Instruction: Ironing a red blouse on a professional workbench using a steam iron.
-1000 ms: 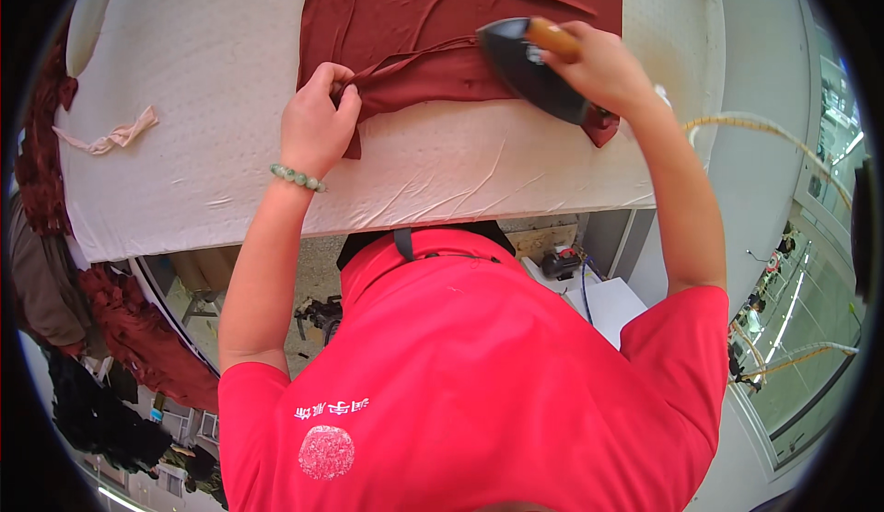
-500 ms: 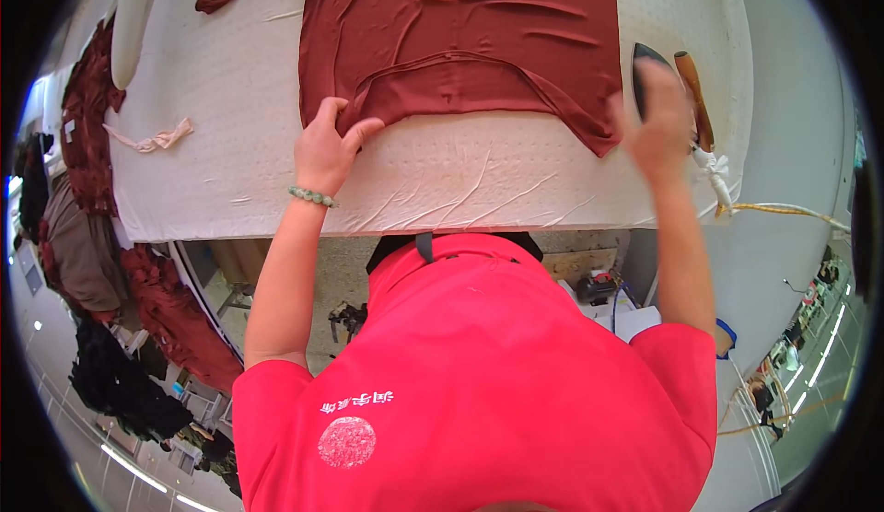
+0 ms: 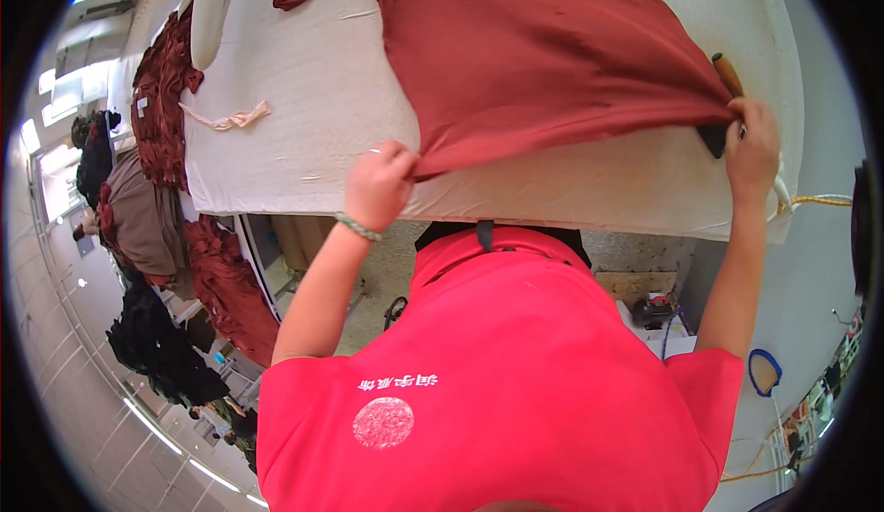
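Observation:
A dark red long-sleeved garment (image 3: pixel 543 61) lies on the white padded table (image 3: pixel 304 116), its hem stretched taut between my hands. My left hand (image 3: pixel 380 183), with a green bead bracelet at the wrist, is closed on the hem's left corner. On the other side my right hand (image 3: pixel 753 146) grips the right hem corner, pulled out over the iron. Of the iron, the brown handle (image 3: pixel 726 75) and part of the dark soleplate (image 3: pixel 712 140) show; the rest is hidden by cloth and hand.
A pale pink twisted strip (image 3: pixel 227 118) lies on the table's left part. Further left hang dark red garments (image 3: pixel 164 98), brown cloth (image 3: pixel 147 213) and black cloth (image 3: pixel 161 346). A yellow cord (image 3: pixel 820 201) runs off the right edge beside a grey wall.
Both hands have taken hold of the hem corners and drawn them apart. The hem, loosely curved before, is now taut, and its right corner reaches over the iron. The view has shifted.

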A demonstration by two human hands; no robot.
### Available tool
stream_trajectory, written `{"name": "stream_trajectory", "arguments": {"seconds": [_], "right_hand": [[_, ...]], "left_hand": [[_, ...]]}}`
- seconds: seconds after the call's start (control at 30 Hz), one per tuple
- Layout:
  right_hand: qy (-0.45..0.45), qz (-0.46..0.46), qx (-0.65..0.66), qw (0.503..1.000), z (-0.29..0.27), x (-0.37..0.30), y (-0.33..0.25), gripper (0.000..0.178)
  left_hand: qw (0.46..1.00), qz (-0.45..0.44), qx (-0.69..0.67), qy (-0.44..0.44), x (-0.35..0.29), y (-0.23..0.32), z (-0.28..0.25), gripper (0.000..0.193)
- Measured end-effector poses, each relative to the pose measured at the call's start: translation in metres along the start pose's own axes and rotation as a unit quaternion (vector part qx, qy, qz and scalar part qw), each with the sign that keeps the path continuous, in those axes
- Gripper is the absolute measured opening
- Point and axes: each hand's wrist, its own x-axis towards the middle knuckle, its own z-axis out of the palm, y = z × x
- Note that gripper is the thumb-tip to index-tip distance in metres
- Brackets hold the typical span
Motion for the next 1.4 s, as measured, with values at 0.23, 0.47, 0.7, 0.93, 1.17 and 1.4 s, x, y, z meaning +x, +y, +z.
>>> {"name": "stream_trajectory", "arguments": {"seconds": [0.23,0.47,0.7,0.93,1.17,1.4], "right_hand": [[-0.208,0.344,0.313,0.860,0.044,-0.149,-0.172,0.025],[-0.179,0.432,0.643,0.607,0.091,-0.176,-0.348,0.032],[-0.076,0.579,0.656,0.478,0.101,-0.184,-0.383,0.038],[-0.103,0.561,0.618,0.541,0.109,-0.178,-0.413,0.040],[-0.031,0.559,0.653,0.510,0.088,-0.150,-0.416,0.028],[-0.054,0.620,0.652,0.432,0.058,-0.133,-0.397,0.019]], "left_hand": [[0.984,0.124,-0.116,-0.061,0.013,-0.003,0.016,0.022],[0.897,0.043,-0.396,-0.195,0.032,-0.025,0.020,0.023],[0.852,-0.122,-0.494,-0.124,0.121,-0.128,0.002,0.028],[0.791,-0.278,-0.539,-0.078,0.247,-0.219,0.012,0.024],[0.690,-0.286,-0.604,-0.277,0.291,-0.232,-0.002,0.019],[0.761,-0.238,-0.564,-0.214,0.274,-0.217,-0.027,0.016]]}}
